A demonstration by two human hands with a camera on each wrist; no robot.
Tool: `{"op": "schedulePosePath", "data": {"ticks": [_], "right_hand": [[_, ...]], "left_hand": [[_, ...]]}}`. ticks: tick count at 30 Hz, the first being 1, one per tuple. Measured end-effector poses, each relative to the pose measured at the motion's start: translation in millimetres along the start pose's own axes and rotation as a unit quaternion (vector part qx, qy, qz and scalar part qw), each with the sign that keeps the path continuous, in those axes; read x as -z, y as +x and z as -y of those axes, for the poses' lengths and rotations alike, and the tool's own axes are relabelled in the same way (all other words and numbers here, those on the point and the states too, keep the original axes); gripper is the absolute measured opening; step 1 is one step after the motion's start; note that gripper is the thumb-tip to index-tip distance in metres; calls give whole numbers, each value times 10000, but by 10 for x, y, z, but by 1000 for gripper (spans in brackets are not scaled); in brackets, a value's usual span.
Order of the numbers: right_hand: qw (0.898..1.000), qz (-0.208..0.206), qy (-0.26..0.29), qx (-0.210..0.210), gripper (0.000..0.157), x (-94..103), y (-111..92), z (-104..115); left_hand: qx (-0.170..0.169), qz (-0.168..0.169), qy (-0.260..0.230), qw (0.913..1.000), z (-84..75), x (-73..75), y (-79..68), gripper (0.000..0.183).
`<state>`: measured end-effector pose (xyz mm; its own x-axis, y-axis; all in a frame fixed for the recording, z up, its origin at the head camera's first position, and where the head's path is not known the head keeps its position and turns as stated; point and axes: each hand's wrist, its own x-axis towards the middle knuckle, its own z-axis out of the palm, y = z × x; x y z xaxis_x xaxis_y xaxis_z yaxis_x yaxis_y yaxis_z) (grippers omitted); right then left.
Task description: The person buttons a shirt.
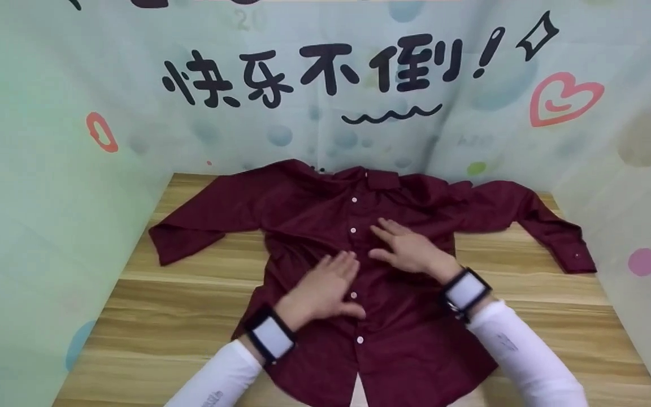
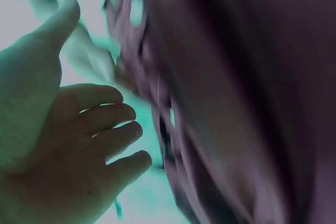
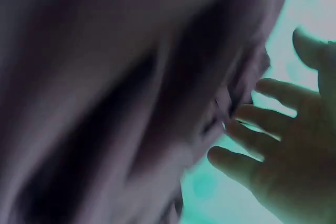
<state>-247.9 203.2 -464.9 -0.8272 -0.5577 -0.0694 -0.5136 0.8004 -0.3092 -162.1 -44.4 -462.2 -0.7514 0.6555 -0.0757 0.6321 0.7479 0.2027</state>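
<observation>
A dark maroon button-up shirt (image 1: 308,243) lies front side up, its sleeves spread out to both sides and its collar at the far end. Over the lower middle, beside the row of white buttons, is my left hand (image 1: 322,288), fingers straight and thumb apart. My right hand (image 1: 407,249) is over the chest to the right of the buttons, fingers extended. Both wrist views show a gap between the palm and the cloth, with nothing held: the left hand (image 2: 79,135) and the right hand (image 3: 283,140) have straight, slightly spread fingers.
Beneath the shirt is a wood-grain table (image 1: 150,316). A pale printed curtain (image 1: 314,135) with black lettering stands behind the table, and similar cloth walls (image 1: 37,226) close off the left and right sides. The shirt's collar end reaches the back curtain.
</observation>
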Motion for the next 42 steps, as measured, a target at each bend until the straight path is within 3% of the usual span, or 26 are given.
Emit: {"op": "schedulePosePath", "data": {"ticks": [3, 7, 13, 17, 19, 21, 22, 24, 25, 26, 28, 30, 32, 35, 42], "right_hand": [[9959, 857, 89, -258, 79, -125, 238, 16], [9883, 1348, -140, -701, 84, -199, 464, -8], [9837, 1443, -203, -1051, 88, -158, 686, -37], [9843, 1346, -273, -1105, 89, -122, 784, -67], [9924, 728, -396, -914, 79, -107, 826, -84], [9952, -543, -452, -682, 54, -86, 867, -85], [9896, -1255, -480, -513, 42, -69, 885, -78], [9674, -2469, -560, -109, 27, -30, 931, -76], [9588, -2787, -560, 32, 25, -5, 952, -80], [9574, -2822, -604, 120, 23, 14, 977, -98], [9715, -2246, -694, 293, 35, 50, 1026, -155], [9862, -1418, -785, 341, 52, 57, 1075, -254], [9941, -653, -844, 183, 64, 50, 1097, -366], [9957, 7, -897, -218, 72, 37, 1116, -506], [9859, 700, -1058, -1090, 69, 39, 1191, -573]], "left_hand": [[-50, 658, 487, 9966, -189, -149, 80, 123], [43, 1094, 825, 9906, -325, -291, 135, 136], [-49, 1361, 945, 9862, -386, -317, 207, 139], [-102, 1311, 251, 9910, -279, -211, 271, 127], [-36, 1074, -217, 9940, -161, -151, 307, 119], [139, 762, -611, 9951, -1, -99, 331, 112], [272, 603, -686, 9954, 88, -78, 337, 111], [600, 343, -711, 9951, 277, -48, 348, 110], [782, 238, -687, 9943, 368, -36, 349, 110], [963, 166, -664, 9930, 453, -30, 347, 111], [1299, 151, -579, 9897, 598, -27, 330, 113], [1539, 335, -611, 9856, 699, -36, 308, 114], [1657, 607, -688, 9819, 757, -52, 291, 116], [1722, 897, -798, 9777, 785, -61, 285, 116], [1836, 958, -575, 9766, 788, -27, 280, 117]]}}
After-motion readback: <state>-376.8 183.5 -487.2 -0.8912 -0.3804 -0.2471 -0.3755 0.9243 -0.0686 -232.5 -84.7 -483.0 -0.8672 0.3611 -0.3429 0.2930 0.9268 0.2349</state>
